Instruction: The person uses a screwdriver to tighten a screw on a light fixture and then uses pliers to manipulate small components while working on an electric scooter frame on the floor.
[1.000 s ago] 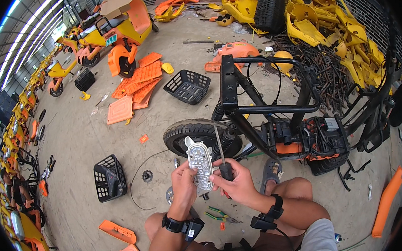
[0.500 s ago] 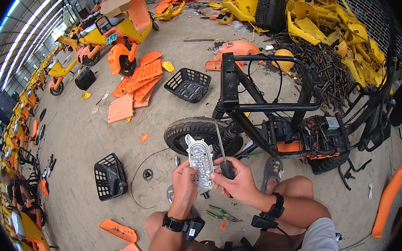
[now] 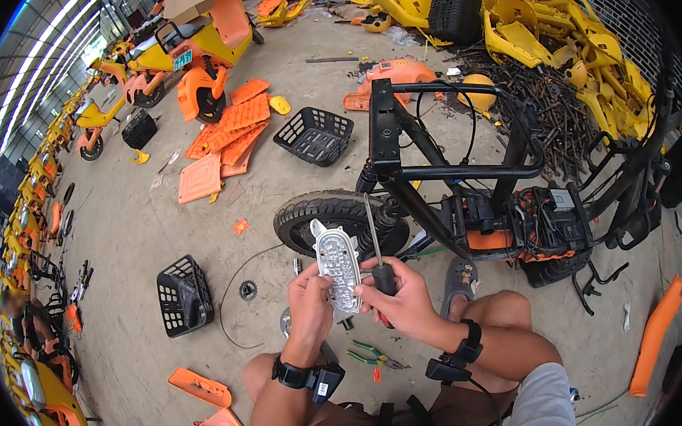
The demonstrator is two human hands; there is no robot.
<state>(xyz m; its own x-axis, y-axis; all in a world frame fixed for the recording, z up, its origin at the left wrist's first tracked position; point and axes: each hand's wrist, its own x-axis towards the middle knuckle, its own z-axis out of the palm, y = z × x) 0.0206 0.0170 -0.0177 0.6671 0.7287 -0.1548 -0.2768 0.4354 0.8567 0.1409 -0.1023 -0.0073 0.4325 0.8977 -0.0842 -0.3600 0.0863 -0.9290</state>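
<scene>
Oval lamp unit with a clear, silvery, patterned face, a pale rim and a small tab at its upper end; its long axis tilts slightly to the left at the top. Beyond it stand the black tyre and black tubular frame of a partly stripped vehicle, the tyre closing off the space directly behind. On the concrete floor lie a toothed ring, green-and-yellow-handled pliers, two black baskets and stacked orange panels; a heap of yellow panels fills the upper right. The lamp unit is held above the floor, between the two hands. The left hand pinches its lower left side, the thumb covering part of the face. The right hand closes around the dark handle of a screwdriver, its thumb reaching the lamp unit's lower right edge; the shaft points upward, just beside the rim.
</scene>
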